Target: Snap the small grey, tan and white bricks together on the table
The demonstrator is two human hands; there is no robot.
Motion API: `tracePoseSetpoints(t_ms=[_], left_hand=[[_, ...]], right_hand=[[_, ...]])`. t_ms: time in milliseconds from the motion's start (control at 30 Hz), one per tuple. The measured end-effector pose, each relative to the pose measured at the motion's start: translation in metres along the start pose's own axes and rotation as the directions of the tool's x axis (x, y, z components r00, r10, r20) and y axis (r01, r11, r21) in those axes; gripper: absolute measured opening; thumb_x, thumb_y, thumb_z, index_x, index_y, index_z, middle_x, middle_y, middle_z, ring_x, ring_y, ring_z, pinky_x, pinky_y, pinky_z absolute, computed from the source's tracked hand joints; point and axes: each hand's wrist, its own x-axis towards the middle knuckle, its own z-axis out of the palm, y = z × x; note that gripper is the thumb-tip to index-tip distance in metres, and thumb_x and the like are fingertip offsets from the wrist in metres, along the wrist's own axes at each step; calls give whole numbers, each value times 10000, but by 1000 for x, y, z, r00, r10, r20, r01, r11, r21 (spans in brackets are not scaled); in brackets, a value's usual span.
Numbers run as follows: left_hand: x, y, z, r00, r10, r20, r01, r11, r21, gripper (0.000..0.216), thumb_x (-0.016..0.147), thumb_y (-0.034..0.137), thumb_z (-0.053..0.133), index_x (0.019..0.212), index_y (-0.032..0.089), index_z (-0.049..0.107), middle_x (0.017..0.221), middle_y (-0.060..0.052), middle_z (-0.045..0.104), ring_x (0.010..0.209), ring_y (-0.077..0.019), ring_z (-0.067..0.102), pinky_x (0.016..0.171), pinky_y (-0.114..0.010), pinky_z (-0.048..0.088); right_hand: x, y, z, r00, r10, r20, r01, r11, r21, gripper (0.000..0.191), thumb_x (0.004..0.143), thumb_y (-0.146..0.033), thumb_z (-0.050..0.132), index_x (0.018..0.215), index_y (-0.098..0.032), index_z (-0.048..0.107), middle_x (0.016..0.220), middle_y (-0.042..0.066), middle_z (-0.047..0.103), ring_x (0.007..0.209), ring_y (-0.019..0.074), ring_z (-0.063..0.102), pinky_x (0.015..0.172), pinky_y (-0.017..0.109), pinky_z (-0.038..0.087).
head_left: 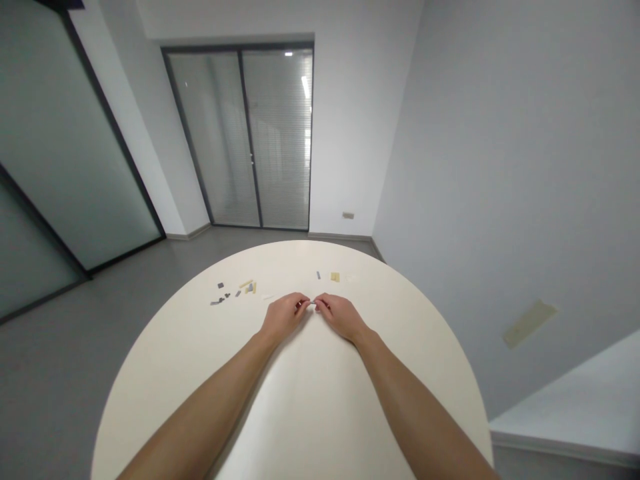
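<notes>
My left hand and my right hand meet near the middle of the round table, fingertips almost touching. Between them is a small grey piece, pinched at one end by each hand; its exact kind is too small to make out. Just beyond the hands lies a thin grey strip, with a flat yellow piece to its right. Left of my left hand are scattered small parts: yellow strips, a dark square piece and several little grey and black bits.
The round white table fills the lower middle, its curved far edge close beyond the parts. A pale wall stands to the right. Behind are a glass door with blinds and a wall socket.
</notes>
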Motion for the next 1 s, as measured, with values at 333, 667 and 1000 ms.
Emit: tracePoseSetpoints(t_ms=[333, 667, 1000], left_hand=[[1, 1, -1, 1000, -5, 4, 5, 1000, 2, 272, 950, 384, 469, 1003, 255, 702, 979, -17, 738, 855, -171, 650, 744, -270, 454], [1, -2, 2, 1000, 20, 3, -20, 1000, 7, 271, 957, 379, 454, 977, 254, 694, 958, -13, 730, 869, -175, 641, 742, -273, 442], [1, -5, 4, 995, 97, 10, -98, 994, 46, 265, 963, 367, 459, 1020, 250, 690, 1018, -35, 710, 1015, -204, 587, 825, -296, 452]], right_hand=[[0, 1, 1, 1000, 4, 4, -4, 1000, 6, 259, 1001, -311, 428, 1029, -209, 664, 964, 49, 709, 861, 160, 632, 791, 266, 437], [-1, -1, -1, 1000, 6, -14, -6, 1000, 30, 208, 967, -302, 492, 1067, -224, 657, 975, 37, 710, 869, 163, 635, 781, 268, 447], [0, 1, 1, 999, 1, -32, -2, 1000, -1, 188, 951, -284, 512, 1036, -220, 667, 971, 38, 711, 871, 159, 631, 795, 270, 448]])
